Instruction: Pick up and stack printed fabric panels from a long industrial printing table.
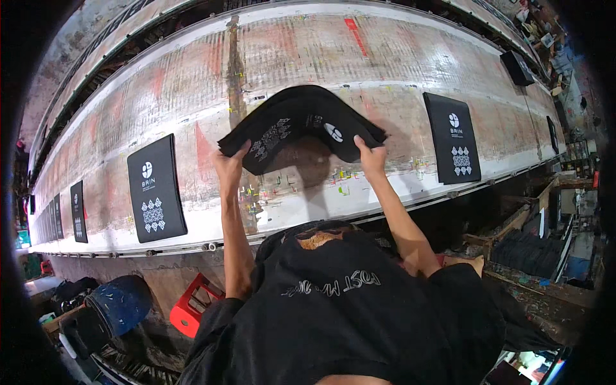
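Between my two hands, a stack of black printed sheets [298,106] is bent upward into an arch above the long table [321,61]. White emblems and a patterned band show on its face, and several layers are visible along its edges. My left hand [231,160] grips the left end, thumb on the near side. At the other end, my right hand [372,157] pinches the corner the same way. The fingers behind the stack are mostly hidden. Black printed sheets lie flat on the table to the left [168,186] and to the right [452,131].
More black pieces [78,212] line the table toward the far left. A black box [517,68] sits at the far right. Below the table's near edge are a red plastic stool [192,307] and a blue drum [120,305]. Wooden racks with dark stacks [526,256] stand at the right.
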